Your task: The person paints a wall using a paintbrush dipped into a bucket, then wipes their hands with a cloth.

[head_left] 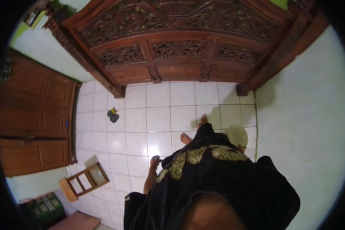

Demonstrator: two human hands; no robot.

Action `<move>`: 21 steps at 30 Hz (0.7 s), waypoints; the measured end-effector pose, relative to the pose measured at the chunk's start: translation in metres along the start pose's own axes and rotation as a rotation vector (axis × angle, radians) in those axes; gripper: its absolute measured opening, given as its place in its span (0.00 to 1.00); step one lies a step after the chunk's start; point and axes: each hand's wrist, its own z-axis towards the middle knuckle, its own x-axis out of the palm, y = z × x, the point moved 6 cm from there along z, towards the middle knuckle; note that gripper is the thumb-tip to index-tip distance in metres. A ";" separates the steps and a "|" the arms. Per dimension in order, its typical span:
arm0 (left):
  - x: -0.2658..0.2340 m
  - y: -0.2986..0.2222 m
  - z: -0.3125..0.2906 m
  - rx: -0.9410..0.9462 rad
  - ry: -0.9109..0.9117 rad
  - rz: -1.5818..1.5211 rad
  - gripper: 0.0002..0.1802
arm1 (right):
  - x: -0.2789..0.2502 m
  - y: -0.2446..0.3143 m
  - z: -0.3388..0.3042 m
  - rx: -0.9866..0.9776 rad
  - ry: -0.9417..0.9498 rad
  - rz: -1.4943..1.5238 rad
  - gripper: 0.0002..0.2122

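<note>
At my right side a pale bucket (238, 135) hangs or stands close to the wall; whether it touches the floor I cannot tell. Only a small part of my right hand (240, 148) shows past the black sleeve, closed at the bucket's near rim. A thin line, perhaps the handle, crosses the bucket's opening. My left hand (155, 161) hangs beside my black garment (203, 176) with gold-patterned patches, its fingers loosely bent and apart, with nothing visible in them. My bare feet (185, 138) are on the white tiled floor (136, 143).
A carved dark wooden panel (178, 71) with posts spans the far side. Brown wooden cabinet doors (38, 115) line the left. A small black and yellow bundle (113, 115) lies on the tiles. A wooden frame (86, 182) stands lower left, near a green box (48, 209). A pale wall (306, 126) bounds the right.
</note>
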 end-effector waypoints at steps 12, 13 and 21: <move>-0.026 0.053 -0.018 -0.034 -0.163 -0.313 0.17 | 0.056 0.086 -0.064 -0.174 0.190 -0.053 0.26; -0.030 0.058 -0.021 -0.057 -0.178 -0.338 0.16 | 0.062 0.091 -0.067 -0.181 0.213 -0.045 0.26; -0.042 0.135 -0.040 -0.235 -0.258 -0.428 0.14 | 0.166 0.170 -0.151 -0.301 0.388 -0.108 0.25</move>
